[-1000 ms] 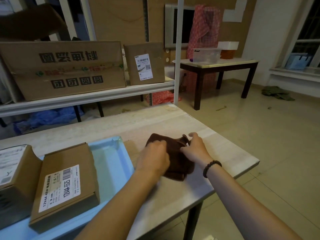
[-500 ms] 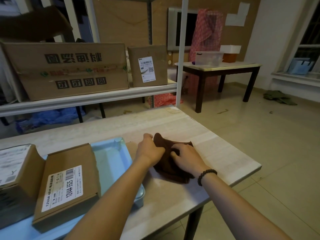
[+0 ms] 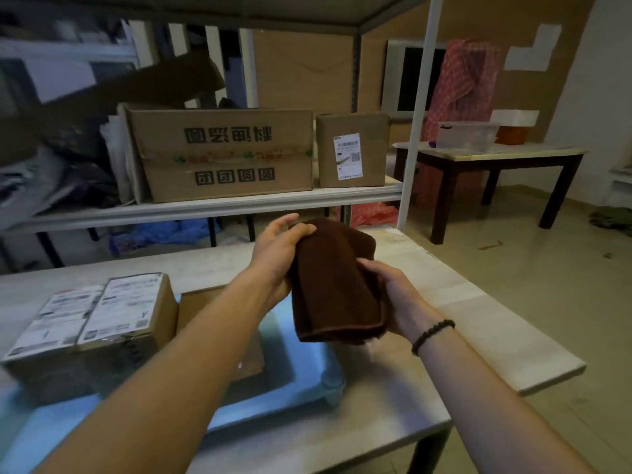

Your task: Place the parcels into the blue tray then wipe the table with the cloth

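A dark brown cloth point(image 3: 333, 278), folded, hangs in the air above the pale table point(image 3: 478, 323). My left hand point(image 3: 278, 254) grips its upper left edge, thumb over the top. My right hand point(image 3: 393, 295) holds its right side from below, a bead bracelet on the wrist. Two cardboard parcels sit in the blue tray point(image 3: 307, 367) at the left: a taller one with white labels point(image 3: 99, 323) and a flat one point(image 3: 201, 302) partly hidden behind my left forearm.
A metal shelf point(image 3: 219, 206) stands behind the table with a large printed carton point(image 3: 225, 155) and a small labelled box point(image 3: 352, 150). A white shelf post point(image 3: 415, 131) rises by the table's far right corner. A dark-legged side table point(image 3: 492, 159) with plastic containers stands farther right.
Both hands have lifted the cloth off the table and hold it up in the air; before, they were gathering it on the tabletop. The view tilted up.
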Demonstrator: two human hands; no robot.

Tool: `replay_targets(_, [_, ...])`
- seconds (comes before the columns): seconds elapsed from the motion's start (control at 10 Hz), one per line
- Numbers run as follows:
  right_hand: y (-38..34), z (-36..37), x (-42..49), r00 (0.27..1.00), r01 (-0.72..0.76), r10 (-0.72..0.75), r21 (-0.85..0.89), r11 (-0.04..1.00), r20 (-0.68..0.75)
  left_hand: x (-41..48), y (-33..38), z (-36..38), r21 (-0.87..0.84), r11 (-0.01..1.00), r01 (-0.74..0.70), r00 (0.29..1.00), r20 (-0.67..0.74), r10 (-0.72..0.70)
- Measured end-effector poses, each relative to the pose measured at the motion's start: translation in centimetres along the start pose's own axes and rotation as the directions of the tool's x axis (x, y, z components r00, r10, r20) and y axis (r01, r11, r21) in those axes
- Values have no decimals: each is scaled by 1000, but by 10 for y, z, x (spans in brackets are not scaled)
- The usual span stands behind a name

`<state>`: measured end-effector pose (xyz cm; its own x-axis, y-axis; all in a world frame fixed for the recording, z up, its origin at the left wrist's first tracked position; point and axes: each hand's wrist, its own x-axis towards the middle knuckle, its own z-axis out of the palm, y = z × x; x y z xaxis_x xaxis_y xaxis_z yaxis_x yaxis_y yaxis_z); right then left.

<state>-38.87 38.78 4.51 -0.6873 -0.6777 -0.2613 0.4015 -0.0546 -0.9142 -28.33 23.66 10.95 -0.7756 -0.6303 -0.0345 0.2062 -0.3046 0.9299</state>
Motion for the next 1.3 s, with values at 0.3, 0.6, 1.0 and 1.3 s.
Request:
replay_targets(0.3, [20,105,19,987,-6,28,-139,990,160,-4,52,-136,405,913,42,953,-290,85])
replay_targets(0.6, [60,154,-1,852,439,-437,-848,297,288,-44,23,-158,936,-224,-273,927,318,199])
replay_targets(1.0, [90,153,-10,839,471,-376,-871,142,393,-82,-2,-156,782,-568,-257,915,386,117])
replay_targets(1.3, [91,143,-17,835,490,-369,-856,164,408,-89,-4,-161,777,-573,-259,896,414,157])
